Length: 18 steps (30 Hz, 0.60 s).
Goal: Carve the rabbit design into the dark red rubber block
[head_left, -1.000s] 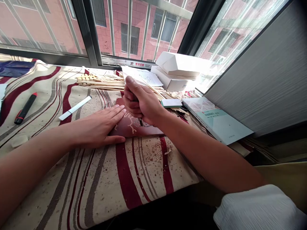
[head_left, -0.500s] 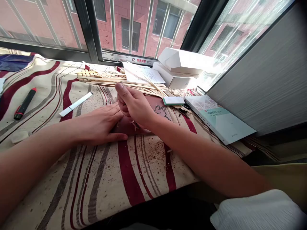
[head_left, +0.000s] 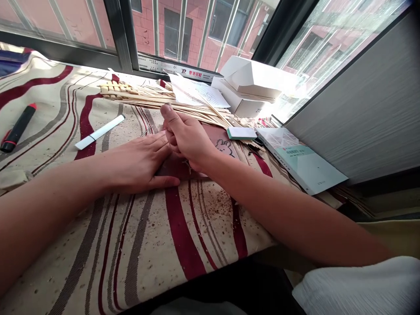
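Note:
A flat reddish-brown board [head_left: 210, 131] lies on the striped cloth, with a dark outline drawing of an animal [head_left: 225, 148] on its right part. My left hand [head_left: 144, 159] rests flat on the board's left side, fingers stretched out and thumb along the near edge. Over the middle of the board my right hand [head_left: 188, 138] is closed in a fist, thumb on top, beside the left fingertips. Whatever it grips is hidden by the fingers. Pale curled shavings [head_left: 188, 165] show just below the fist, and brown crumbs [head_left: 223, 203] are scattered on the cloth nearby.
Thin wooden strips [head_left: 197, 111], papers [head_left: 200, 94] and a white box [head_left: 246, 98] sit by the window. A whitish-green block [head_left: 242, 133] and a book [head_left: 302, 159] are at right. On the left lie a white marker [head_left: 100, 132] and a black-and-red pen-like tool [head_left: 19, 127].
The camera view has tilted and shifted slightly. Both hands keep nearly the same pose on the board, the right one still closed.

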Available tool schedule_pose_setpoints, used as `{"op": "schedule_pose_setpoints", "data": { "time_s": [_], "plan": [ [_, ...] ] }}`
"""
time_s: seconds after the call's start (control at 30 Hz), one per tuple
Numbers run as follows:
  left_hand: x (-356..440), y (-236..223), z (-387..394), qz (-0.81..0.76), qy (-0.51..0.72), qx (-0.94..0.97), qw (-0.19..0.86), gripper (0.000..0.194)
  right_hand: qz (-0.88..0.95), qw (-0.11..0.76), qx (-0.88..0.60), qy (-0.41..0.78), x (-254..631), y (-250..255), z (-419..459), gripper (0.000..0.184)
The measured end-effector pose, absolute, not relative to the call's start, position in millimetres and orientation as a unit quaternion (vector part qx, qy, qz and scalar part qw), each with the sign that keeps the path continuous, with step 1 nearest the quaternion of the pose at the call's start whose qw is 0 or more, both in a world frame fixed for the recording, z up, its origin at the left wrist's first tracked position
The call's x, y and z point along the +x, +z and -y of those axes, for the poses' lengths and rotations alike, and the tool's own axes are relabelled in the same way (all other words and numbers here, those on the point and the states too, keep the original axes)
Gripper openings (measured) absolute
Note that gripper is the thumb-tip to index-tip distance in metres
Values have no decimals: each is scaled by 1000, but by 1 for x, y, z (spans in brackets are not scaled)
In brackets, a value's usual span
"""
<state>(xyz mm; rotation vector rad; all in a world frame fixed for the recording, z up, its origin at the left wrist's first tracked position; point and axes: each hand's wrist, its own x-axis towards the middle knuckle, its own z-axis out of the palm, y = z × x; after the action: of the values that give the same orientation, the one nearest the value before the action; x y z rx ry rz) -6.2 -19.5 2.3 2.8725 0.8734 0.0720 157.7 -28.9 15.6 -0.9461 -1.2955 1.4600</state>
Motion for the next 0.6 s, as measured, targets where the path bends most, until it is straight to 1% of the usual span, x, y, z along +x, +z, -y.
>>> {"op": "schedule_pose_setpoints", "data": {
  "time_s": [0.07, 0.13, 0.17, 0.2, 0.23, 0.27, 0.33, 0.37, 0.43, 0.5, 0.53, 0.6],
  "plan": [
    [-6, 7, 23, -267, 33, 960, 77, 77, 555, 438, -340, 620, 161, 21, 36, 54],
    [-6, 10, 24, -240, 30, 967, 78, 66, 589, 380, -283, 654, 164, 25, 40, 54],
    [-6, 10, 23, -232, 22, 969, 79, 64, 596, 359, -269, 665, 165, 26, 41, 53],
    [-6, 9, 23, -234, 17, 969, 80, 65, 591, 354, -273, 671, 165, 25, 40, 53],
    [-6, 7, 21, -246, 11, 966, 80, 71, 574, 368, -292, 671, 165, 24, 38, 53],
    [-6, 4, 20, -269, 4, 960, 79, 81, 545, 398, -325, 662, 164, 23, 36, 53],
    [-5, -1, 18, -316, -2, 946, 76, 105, 475, 491, -399, 612, 161, 20, 34, 53],
    [-5, -4, 17, -330, -6, 941, 75, 113, 449, 535, -424, 577, 159, 19, 34, 52],
    [-5, -7, 16, -336, -17, 939, 73, 115, 421, 590, -449, 522, 157, 18, 36, 49],
    [-5, -8, 16, -335, -23, 940, 66, 115, 400, 613, -458, 504, 158, 18, 38, 48],
    [-4, -7, 16, -333, -23, 940, 63, 115, 397, 612, -453, 513, 160, 18, 39, 48],
    [-4, -7, 15, -326, -16, 943, 60, 115, 421, 583, -413, 559, 167, 17, 39, 49]
  ]
}}
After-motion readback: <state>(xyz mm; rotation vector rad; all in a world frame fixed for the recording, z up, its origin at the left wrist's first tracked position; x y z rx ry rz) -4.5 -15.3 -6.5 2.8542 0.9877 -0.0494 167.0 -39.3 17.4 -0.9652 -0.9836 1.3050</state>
